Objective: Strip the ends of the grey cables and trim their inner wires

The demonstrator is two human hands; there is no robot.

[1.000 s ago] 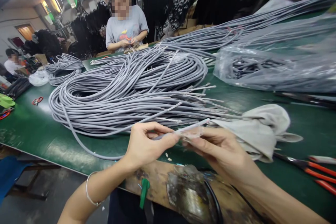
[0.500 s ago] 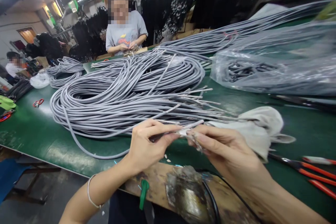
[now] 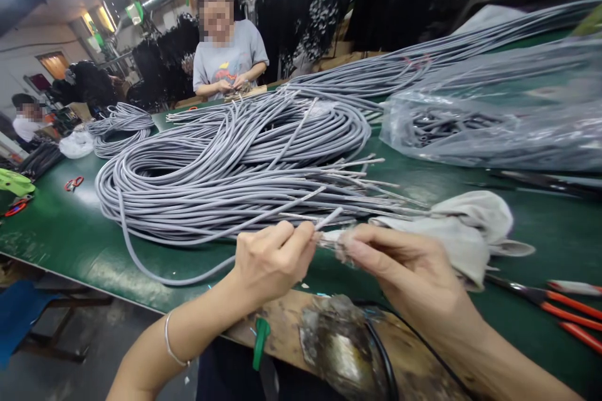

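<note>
My left hand (image 3: 275, 263) is closed round a grey cable (image 3: 188, 281) that loops out of the big pile and runs into my fist. Pale, frayed material (image 3: 332, 237) at the cable's end reaches from my left fingers to my right hand (image 3: 416, 272). The right thumb and fingers pinch its far part, which is blurred. Just behind my fingers lies the coiled pile of grey cables (image 3: 207, 200), several with stripped pale ends. A separate short grey cable end (image 3: 329, 218) sticks up beside my left fingertips.
A white cloth glove (image 3: 470, 232) and orange-handled pliers (image 3: 555, 304) lie to the right. Below my hands, a wooden board (image 3: 286, 319) carries a tape-wrapped block (image 3: 341, 344) and a green lever (image 3: 261, 341). A clear plastic bag (image 3: 470, 131) lies behind. Across the green table, a person (image 3: 230, 56) works.
My left hand has turned and its fingers have curled more tightly into a fist round the cable. My right hand keeps its pinch in nearly the same place. The view has shifted slightly.
</note>
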